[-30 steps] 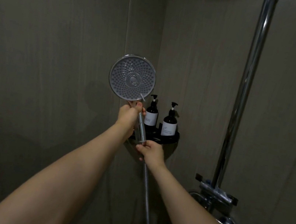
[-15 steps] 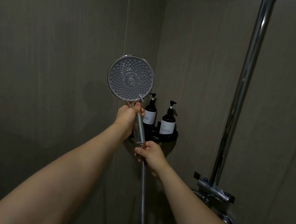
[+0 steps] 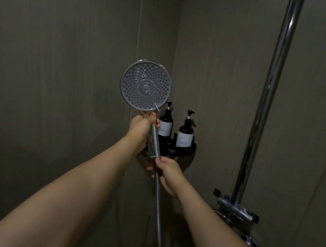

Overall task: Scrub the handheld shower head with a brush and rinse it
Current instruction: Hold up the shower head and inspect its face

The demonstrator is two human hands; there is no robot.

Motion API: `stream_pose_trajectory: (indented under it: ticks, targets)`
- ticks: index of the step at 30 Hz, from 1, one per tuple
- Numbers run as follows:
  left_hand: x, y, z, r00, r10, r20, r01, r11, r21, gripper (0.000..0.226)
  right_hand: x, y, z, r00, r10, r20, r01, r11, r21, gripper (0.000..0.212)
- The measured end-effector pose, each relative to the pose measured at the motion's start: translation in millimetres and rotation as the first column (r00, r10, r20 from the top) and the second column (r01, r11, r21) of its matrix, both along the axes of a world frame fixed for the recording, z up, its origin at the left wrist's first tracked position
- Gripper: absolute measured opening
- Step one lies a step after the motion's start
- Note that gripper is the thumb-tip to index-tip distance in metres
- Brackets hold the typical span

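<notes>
One shower head is held up in front of the corner of the stall, its round nozzle face turned toward the camera. Two hands are on it. The left hand has its fingers curled round the top of the chrome handle, just under the round face. The right hand grips lower down, where the handle meets the one metal hose, which hangs down from there toward the bottom edge of the view.

Behind the hands, one black corner shelf is fixed to the wall. It carries two dark pump bottles, each with a white label: the left bottle stands partly behind the handle, and the right bottle stands just beside it, apart from the hands. What the bottles contain cannot be told.

At the right, one upright chrome pipe runs down to one mixer valve on the wall.
</notes>
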State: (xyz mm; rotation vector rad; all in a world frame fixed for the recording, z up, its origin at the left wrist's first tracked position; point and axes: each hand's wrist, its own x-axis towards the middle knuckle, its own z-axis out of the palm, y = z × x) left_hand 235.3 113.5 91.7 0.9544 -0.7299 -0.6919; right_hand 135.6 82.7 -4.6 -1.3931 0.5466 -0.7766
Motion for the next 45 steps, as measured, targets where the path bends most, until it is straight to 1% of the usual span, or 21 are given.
stream_pose_trajectory:
  ticks: [3,5,7,9,10,12,16,18,21,23,26,28,29,32,34,36,38,40,42,43,45]
  targets:
    - [0.7,-0.4,-1.4,1.0,-0.011,-0.027,0.01,1.0,-0.002,0.022,1.9,-1.0,-2.5,0.997,-0.062,-0.052,0.057,0.995,-0.088,0.011]
    - [0.1,0.3,-1.3,0.999,-0.014,-0.033,0.013,1.0,-0.009,0.021,2.6,-0.4,-2.8,0.994,-0.095,-0.062,0.088,0.99,-0.107,0.013]
    - [-0.1,-0.2,-0.5,1.0,-0.015,-0.018,0.015,1.0,-0.01,0.02,3.0,1.3,-2.5,0.999,-0.037,0.007,0.038,0.999,-0.036,0.006]
    - [-0.1,-1.2,-0.1,1.0,-0.008,-0.002,0.008,1.0,-0.007,0.021,1.9,3.3,-0.1,0.996,0.018,0.086,-0.024,0.997,0.07,0.017]
    - [0.0,-1.6,0.0,1.0,-0.005,0.0,0.005,1.0,-0.01,0.022,0.5,2.8,1.0,0.995,0.028,0.093,-0.036,0.995,0.089,0.021]
    - [0.7,-2.2,-0.3,1.0,0.002,0.002,-0.002,1.0,-0.008,0.023,-2.8,3.5,3.0,0.998,0.03,0.056,-0.033,0.998,0.06,0.023]
    - [1.3,-3.1,-2.3,1.0,-0.008,-0.001,0.008,1.0,-0.007,0.022,-5.3,4.1,2.3,1.0,-0.017,-0.01,0.016,0.999,-0.027,0.009]
    - [1.7,-3.9,-3.4,1.0,-0.007,0.009,0.007,1.0,-0.002,0.021,-3.2,4.4,0.2,1.0,-0.003,0.027,0.002,1.0,0.012,0.007]
    - [2.0,-5.0,-4.3,1.0,-0.012,0.002,0.012,1.0,0.001,0.02,-3.6,4.3,0.3,0.994,0.029,0.103,-0.04,0.993,0.107,0.023]
    - [2.9,-5.4,-3.7,1.0,-0.008,-0.022,0.008,1.0,0.002,0.02,-5.2,3.5,0.8,0.997,0.029,0.076,-0.035,0.996,0.078,0.023]
    - [2.2,-4.8,-3.3,0.998,-0.02,-0.052,0.02,1.0,-0.011,0.019,-4.0,2.7,-1.3,1.0,0.002,0.021,-0.002,1.0,0.019,0.013]
    - [0.6,-3.7,-4.0,0.997,-0.043,-0.057,0.042,0.999,-0.015,0.019,-2.3,2.5,-3.8,1.0,-0.007,0.027,0.007,1.0,0.023,0.011]
    - [0.0,-3.6,-4.8,0.998,-0.049,-0.05,0.048,0.999,-0.01,0.019,-0.9,2.3,-5.5,0.999,0.006,0.052,-0.008,0.999,0.05,0.011]
    - [0.5,-5.6,-8.3,0.998,-0.042,-0.038,0.042,0.999,0.0,0.02,0.0,0.5,-7.3,0.994,0.019,0.111,-0.033,0.991,0.131,0.023]
    - [2.9,-7.7,-10.6,0.998,-0.032,-0.046,0.032,0.999,0.004,0.019,-0.6,-0.7,-8.4,0.998,0.008,0.07,-0.015,0.995,0.1,0.023]
    - [4.9,-9.4,-12.5,0.998,-0.026,-0.055,0.026,1.0,0.011,0.018,-1.9,1.6,-7.2,1.0,-0.004,0.018,0.004,0.999,0.042,0.017]
    - [5.1,-9.9,-13.3,0.998,-0.028,-0.05,0.029,0.999,0.016,0.02,-2.7,2.3,-7.4,1.0,-0.023,0.002,0.023,1.0,0.014,0.014]
    - [3.4,-9.2,-12.6,0.998,-0.044,-0.036,0.044,0.999,0.011,0.02,-2.3,0.8,-8.6,0.999,-0.009,0.048,0.007,0.999,0.04,0.012]
    - [1.4,-8.0,-10.9,0.998,-0.055,-0.02,0.055,0.998,-0.001,0.02,-0.7,-1.6,-9.3,0.994,0.01,0.109,-0.022,0.994,0.104,0.019]
    - [1.1,-7.5,-10.0,0.998,-0.057,-0.013,0.057,0.998,-0.006,0.02,-0.6,-2.9,-9.1,0.993,0.009,0.118,-0.024,0.992,0.124,0.023]
    - [1.3,-7.4,-8.6,0.998,-0.057,-0.006,0.057,0.998,-0.011,0.019,-1.4,-2.8,-7.7,0.996,0.001,0.088,-0.01,0.995,0.103,0.025]
